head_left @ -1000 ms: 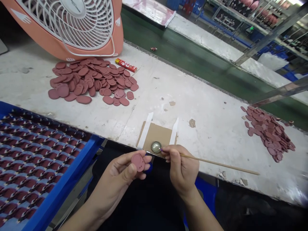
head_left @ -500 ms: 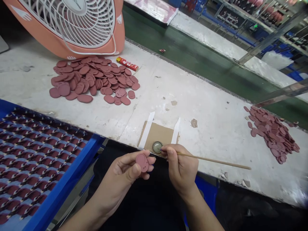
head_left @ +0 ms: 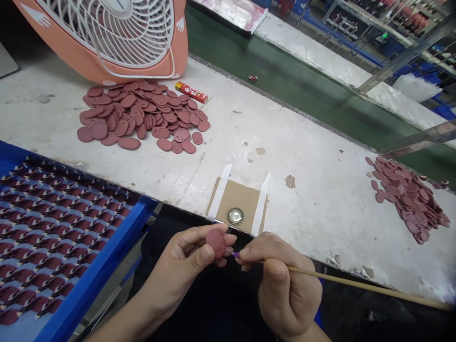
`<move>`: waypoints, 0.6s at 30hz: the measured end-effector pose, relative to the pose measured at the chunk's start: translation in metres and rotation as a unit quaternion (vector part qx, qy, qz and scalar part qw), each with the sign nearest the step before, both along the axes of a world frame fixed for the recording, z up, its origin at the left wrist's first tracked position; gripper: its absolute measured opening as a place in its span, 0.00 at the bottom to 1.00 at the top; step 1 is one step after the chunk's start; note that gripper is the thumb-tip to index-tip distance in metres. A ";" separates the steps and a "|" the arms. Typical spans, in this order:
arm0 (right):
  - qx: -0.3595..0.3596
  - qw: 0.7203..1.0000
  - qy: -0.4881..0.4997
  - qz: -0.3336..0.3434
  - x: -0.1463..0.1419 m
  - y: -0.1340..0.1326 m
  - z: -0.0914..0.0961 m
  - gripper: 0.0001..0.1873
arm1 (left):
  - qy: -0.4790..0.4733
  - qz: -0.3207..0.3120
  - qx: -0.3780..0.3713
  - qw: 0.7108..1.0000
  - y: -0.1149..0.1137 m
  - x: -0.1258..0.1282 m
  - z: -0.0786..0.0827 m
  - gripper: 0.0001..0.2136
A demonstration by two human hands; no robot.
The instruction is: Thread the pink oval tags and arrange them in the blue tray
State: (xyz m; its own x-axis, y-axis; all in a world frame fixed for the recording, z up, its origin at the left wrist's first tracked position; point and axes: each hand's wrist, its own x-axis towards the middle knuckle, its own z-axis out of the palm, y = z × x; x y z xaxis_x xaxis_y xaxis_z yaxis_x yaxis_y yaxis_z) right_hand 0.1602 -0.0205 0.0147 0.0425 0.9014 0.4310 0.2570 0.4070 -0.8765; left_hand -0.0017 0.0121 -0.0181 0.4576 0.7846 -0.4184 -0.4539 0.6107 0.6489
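My left hand [head_left: 185, 266] pinches a small dark-red oval piece [head_left: 215, 242] between thumb and fingers, just below the bench edge. My right hand [head_left: 285, 289] grips a thin wooden stick [head_left: 363, 285] like a pen. Its purple-tipped end [head_left: 235, 255] sits right beside the oval piece. A metal bottle cap [head_left: 235, 216] rests on a taped brown card square [head_left: 238, 199] at the bench edge, just above both hands.
A heap of the same red oval pieces [head_left: 142, 116] lies by an orange fan [head_left: 107, 33], with a red lighter [head_left: 191, 92] beside it. Another heap [head_left: 409, 199] lies at the right. A blue tray [head_left: 117, 266] holding rows of pieces sits at the left.
My right hand has drawn the stick back from the bottle cap and down toward me, bringing its tip beside the oval piece. My left hand has stayed almost still.
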 end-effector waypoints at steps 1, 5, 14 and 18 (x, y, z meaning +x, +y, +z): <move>0.000 1.000 -0.001 0.003 -0.001 0.001 0.000 0.15 | 0.000 0.000 0.001 1.000 -0.001 0.000 0.000 0.10; -0.011 1.000 -0.009 0.014 -0.002 0.001 -0.001 0.16 | 0.000 0.005 -0.002 1.000 -0.002 0.000 0.000 0.10; -0.004 0.991 -0.063 -0.120 0.014 0.011 -0.026 0.14 | 0.004 0.013 -0.004 1.000 0.000 -0.001 -0.003 0.10; -0.005 0.986 -0.126 -0.114 0.022 0.022 -0.040 0.13 | 0.005 0.017 -0.009 1.000 0.001 0.000 -0.002 0.09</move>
State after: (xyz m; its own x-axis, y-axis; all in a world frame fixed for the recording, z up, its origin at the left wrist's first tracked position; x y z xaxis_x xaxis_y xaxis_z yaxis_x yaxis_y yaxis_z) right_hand 0.1820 0.0016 -0.0250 0.1373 0.8846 0.4456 0.5501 0.3061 -0.7770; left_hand -0.0020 0.0132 -0.0205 0.4256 0.7921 -0.4376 -0.4685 0.6066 0.6423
